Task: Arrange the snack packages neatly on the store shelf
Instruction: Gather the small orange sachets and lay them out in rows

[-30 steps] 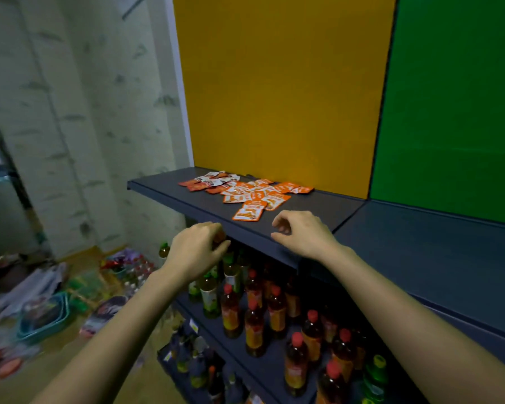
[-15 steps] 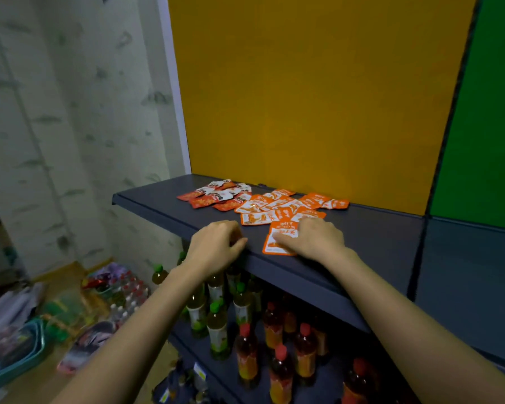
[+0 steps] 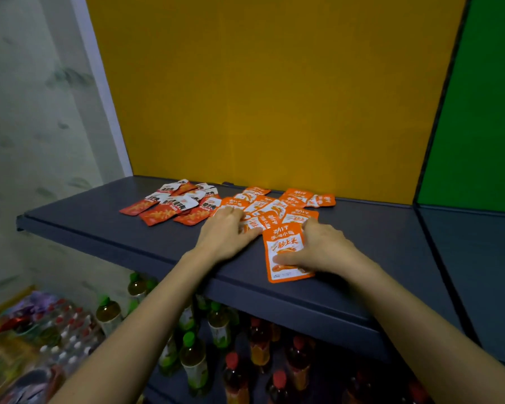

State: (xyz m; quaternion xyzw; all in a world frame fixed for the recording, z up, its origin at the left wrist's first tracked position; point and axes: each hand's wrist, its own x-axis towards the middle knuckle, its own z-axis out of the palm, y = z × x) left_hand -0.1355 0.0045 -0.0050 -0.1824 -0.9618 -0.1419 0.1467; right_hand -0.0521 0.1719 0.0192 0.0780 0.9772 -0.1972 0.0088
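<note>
Gathering is in hand. The orange packet [image 3: 283,243], near the shelf [image 3: 129,237] front edge, is gripped by the right hand [image 3: 324,249], thumb across, fingers curled over. The left hand [image 3: 228,231], fingers together, is laid on the orange pile [image 3: 274,205]. Next, alignment is likely needed.

Shop — dark shelf [image 3: 129,237] w/ snack packs [image 3: 169,204], bottled drinks [image 3: 193,363] stocked below.

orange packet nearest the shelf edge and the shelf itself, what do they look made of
The orange packet looks like thin plastic or foil-laminate film, glossy: soft sheen, printed graphics, flat sealed edges. The shelf is probably painted or powder-coated sheet metal, matte dark blue-grey: even colour, thin folded front lip; painted board cannot be ruled out.
</note>
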